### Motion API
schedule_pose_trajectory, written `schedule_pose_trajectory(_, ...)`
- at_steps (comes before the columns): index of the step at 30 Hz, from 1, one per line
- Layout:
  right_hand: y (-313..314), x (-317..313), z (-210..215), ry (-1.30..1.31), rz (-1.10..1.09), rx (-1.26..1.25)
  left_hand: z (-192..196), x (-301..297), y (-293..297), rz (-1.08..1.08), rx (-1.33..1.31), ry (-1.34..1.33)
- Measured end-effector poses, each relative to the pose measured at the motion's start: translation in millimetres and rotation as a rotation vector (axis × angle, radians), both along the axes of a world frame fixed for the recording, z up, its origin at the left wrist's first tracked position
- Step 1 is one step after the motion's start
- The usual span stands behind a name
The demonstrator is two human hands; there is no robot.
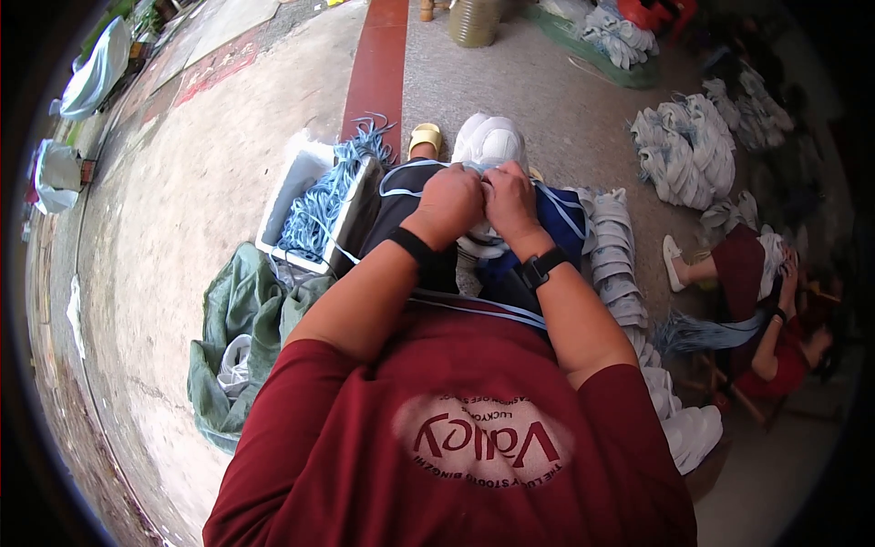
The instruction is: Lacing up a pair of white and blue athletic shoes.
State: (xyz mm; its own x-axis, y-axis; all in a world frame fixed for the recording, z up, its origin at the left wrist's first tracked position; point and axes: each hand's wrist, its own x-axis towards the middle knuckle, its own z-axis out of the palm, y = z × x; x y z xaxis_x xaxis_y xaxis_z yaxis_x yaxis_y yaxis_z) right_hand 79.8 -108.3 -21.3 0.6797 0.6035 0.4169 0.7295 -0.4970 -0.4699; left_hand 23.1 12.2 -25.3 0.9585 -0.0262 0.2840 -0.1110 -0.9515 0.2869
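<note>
My left hand [449, 202] and my right hand [512, 198] meet above my lap, fingers closed and pinching close together. A light blue shoelace [397, 191] runs into both hands, looping out at the left and hanging over my right thigh. What the fingertips do with it is partly hidden by the hands. Right at the hands, between my knees, are white shoe uppers [488, 139], with more white material showing below the hands. More blue lace lies across my lap, near the hem of my shirt.
On my left stands a white foam box [272, 221] heaped with blue laces [321, 210], beside a green sack [239, 301]. A row of stacked white uppers [615, 260] runs along my right. Further right, another person [770, 337] sits near piled white uppers [684, 150].
</note>
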Motion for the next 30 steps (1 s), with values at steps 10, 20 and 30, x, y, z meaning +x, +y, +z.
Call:
schedule_pose_trajectory(10, 2, -1, 5, -0.295, 0.114, -0.263, -7, -6, -2, 0.207, -0.518, -0.098)
schedule_pose_trajectory(20, -95, 3, 33, -0.297, -0.201, -0.040, -22, -1, 15, 0.201, -1.076, 0.008)
schedule_pose_trajectory(30, -65, -14, 29, 1.141, 0.334, 1.058, 54, 32, -27, -0.027, 0.020, 0.346)
